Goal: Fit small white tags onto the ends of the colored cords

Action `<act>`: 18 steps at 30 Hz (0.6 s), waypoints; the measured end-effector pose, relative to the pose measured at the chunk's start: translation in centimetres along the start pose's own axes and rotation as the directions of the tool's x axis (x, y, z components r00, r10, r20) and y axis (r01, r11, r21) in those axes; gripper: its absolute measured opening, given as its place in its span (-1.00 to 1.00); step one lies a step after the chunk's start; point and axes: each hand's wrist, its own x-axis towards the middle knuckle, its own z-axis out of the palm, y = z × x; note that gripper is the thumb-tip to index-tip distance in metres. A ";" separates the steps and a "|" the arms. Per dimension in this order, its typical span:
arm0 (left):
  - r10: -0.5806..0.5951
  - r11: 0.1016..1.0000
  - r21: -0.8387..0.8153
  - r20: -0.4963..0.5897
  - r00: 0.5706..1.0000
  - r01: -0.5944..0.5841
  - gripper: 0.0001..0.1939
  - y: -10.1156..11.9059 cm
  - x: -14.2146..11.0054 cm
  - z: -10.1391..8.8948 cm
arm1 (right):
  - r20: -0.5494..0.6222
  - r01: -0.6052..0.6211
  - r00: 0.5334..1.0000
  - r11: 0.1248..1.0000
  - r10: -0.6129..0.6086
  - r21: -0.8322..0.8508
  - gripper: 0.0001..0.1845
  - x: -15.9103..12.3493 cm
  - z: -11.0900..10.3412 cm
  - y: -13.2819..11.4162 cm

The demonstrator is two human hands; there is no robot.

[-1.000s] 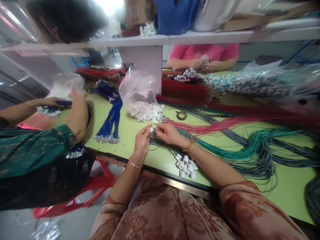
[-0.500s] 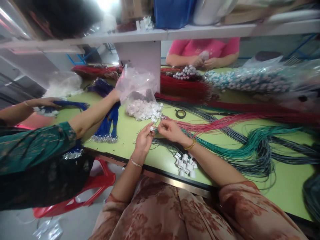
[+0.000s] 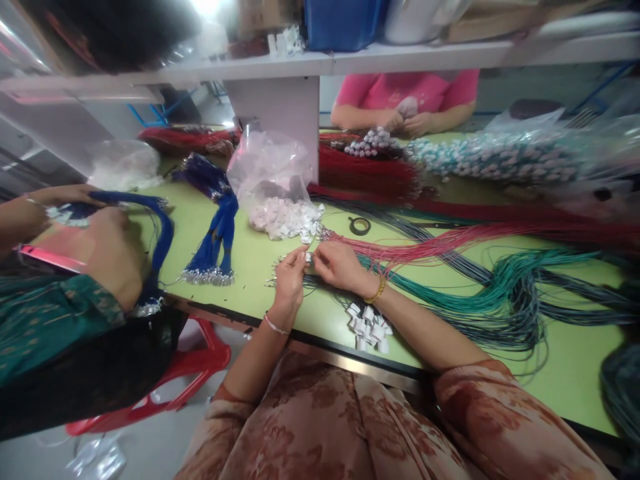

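Observation:
My left hand (image 3: 290, 279) is closed in a pinch on a small white plastic connector (image 3: 309, 257), above the table's front edge. Close by on the right, my right hand (image 3: 343, 267) has thumb and forefinger pressed together beside the connector; whatever is between them is too small to make out. Below the hands run dark grey wires (image 3: 313, 283) with bare metal ends. A small pile of white connectors (image 3: 369, 327) lies under my right forearm. Beyond my hands, more white connectors (image 3: 285, 219) spill from a clear plastic bag (image 3: 270, 160).
Pink wires (image 3: 425, 250) and green wires (image 3: 450, 300) stretch to the right. A roll of black tape (image 3: 359, 227) lies behind them. Blue wire bundles (image 3: 217, 233) are at left, beside a co-worker's arm (image 3: 107, 250). Another person in pink (image 3: 405, 100) sits opposite, under a shelf (image 3: 280, 67).
The co-worker on the left has drawn an arm back from the plastic bag toward their own blue wires. My hands stay close together, the white connector still in my left fingers.

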 end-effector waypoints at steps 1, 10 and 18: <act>0.004 1.000 0.001 -0.005 1.000 -0.004 -0.70 -0.1 0.1 0.0 | 0.001 -0.027 1.000 0.999 0.027 0.031 -0.87 0.0 0.1 0.2; -0.086 0.987 -0.126 0.100 0.991 0.098 -0.73 0.8 1.1 -0.4 | -0.007 -0.169 0.984 0.933 0.180 0.317 -0.84 -0.4 -0.3 0.8; -0.116 0.978 -0.156 0.139 0.983 0.138 -0.73 0.9 0.7 0.0 | -0.038 -0.115 0.991 0.974 0.125 0.193 -0.87 -0.5 -0.2 0.2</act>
